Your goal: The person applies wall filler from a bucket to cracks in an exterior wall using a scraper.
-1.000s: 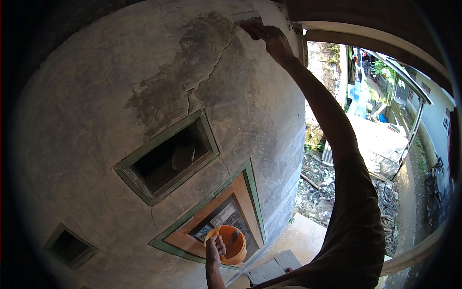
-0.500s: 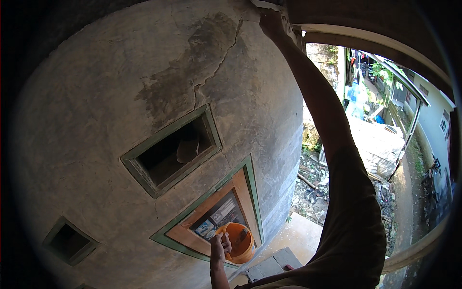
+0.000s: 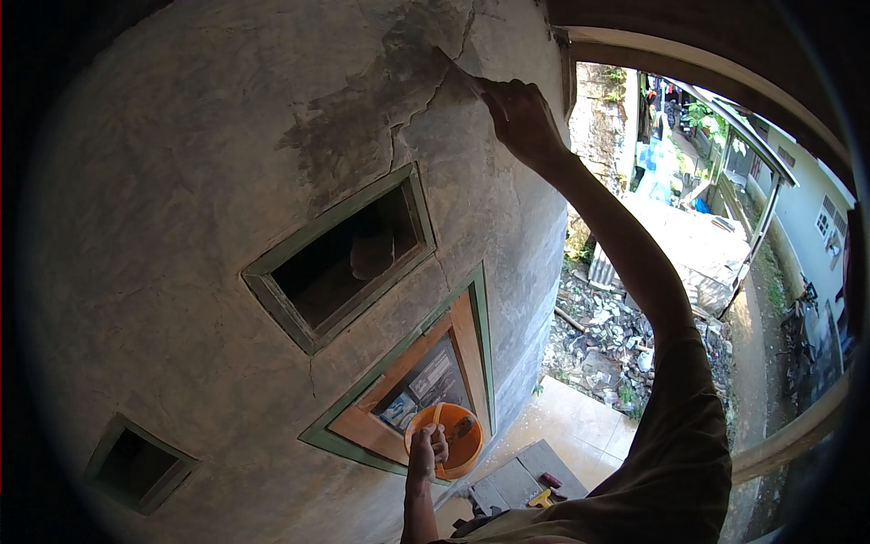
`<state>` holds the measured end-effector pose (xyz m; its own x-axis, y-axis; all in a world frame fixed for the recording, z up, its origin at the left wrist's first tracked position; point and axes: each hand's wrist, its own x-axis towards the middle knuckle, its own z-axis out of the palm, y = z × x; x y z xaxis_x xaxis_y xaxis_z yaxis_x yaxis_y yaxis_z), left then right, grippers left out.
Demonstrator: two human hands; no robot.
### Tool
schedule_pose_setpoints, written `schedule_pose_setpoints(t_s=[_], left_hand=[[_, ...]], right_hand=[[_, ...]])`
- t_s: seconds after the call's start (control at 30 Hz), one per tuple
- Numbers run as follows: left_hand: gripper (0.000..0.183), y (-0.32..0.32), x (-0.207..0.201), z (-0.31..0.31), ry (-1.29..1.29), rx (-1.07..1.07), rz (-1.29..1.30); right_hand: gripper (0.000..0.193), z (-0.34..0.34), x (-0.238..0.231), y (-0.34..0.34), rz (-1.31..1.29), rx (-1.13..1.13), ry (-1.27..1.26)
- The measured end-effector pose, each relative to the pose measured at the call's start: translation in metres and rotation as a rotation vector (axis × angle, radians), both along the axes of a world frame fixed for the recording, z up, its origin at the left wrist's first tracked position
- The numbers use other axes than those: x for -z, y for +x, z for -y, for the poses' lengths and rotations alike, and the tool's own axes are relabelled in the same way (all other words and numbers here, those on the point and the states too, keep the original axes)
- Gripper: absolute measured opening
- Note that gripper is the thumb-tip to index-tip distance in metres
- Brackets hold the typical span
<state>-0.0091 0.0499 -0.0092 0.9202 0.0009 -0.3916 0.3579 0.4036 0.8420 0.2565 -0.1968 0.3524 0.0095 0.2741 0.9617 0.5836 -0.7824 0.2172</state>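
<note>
High on the grey plastered wall (image 3: pixel 190 172), my right hand (image 3: pixel 527 125) is closed around a thin, flat-bladed tool (image 3: pixel 467 80) that looks like a scraper. The tool's tip reaches the damp, dark patch (image 3: pixel 349 131) beside a jagged crack (image 3: pixel 420 111). Low down, my left hand (image 3: pixel 426 453) grips the handle of an orange bucket (image 3: pixel 465 461). Inside the bucket lies a small tool (image 3: pixel 463 426) with grey material on it; its exact kind is unclear.
Below the crack is a green-framed vent opening (image 3: pixel 349 258), then a wooden-framed window (image 3: pixel 381 390). A second opening (image 3: pixel 136 467) sits lower left. Under me, a grey board surface (image 3: pixel 521 476) carries a yellow tool (image 3: pixel 542 498) and a red-handled item (image 3: pixel 550 479). Rubble (image 3: pixel 598 331) lies outside.
My right hand has come down and left from the wall's top corner to the crack, with the tool in it. My left hand still holds the bucket. The view has shifted slightly.
</note>
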Motion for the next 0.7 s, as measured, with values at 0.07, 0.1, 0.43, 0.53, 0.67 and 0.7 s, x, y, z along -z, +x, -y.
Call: schedule_pose_setpoints(t_s=[0.07, 0.1, 0.43, 0.53, 0.67, 0.7], left_hand=[[0.027, -0.004, -0.001, -0.003, 0.002, 0.052, 0.043], [0.028, -0.006, 0.000, -0.007, 0.006, 0.064, 0.034], [0.027, -0.029, -0.006, -0.010, 0.007, 0.084, -0.005], [0.028, -0.025, 0.001, 0.000, -0.011, 0.058, -0.008], [0.026, -0.045, 0.000, 0.007, 0.008, -0.043, -0.017], [0.026, -0.047, -0.002, 0.010, -0.014, -0.075, -0.005]], right_hand=[[0.020, 0.016, -0.022, -0.006, -0.018, -0.164, 0.178], [0.020, 0.022, -0.035, -0.008, -0.110, -0.230, 0.310], [0.028, 0.037, -0.125, 0.090, -0.538, -0.914, 0.697], [0.027, 0.070, -0.112, 0.126, -0.711, -0.624, 0.655], [0.053, 0.040, -0.098, 0.127, -0.782, -0.426, 0.626], [0.058, 0.038, -0.091, 0.127, -0.729, -0.399, 0.659]])
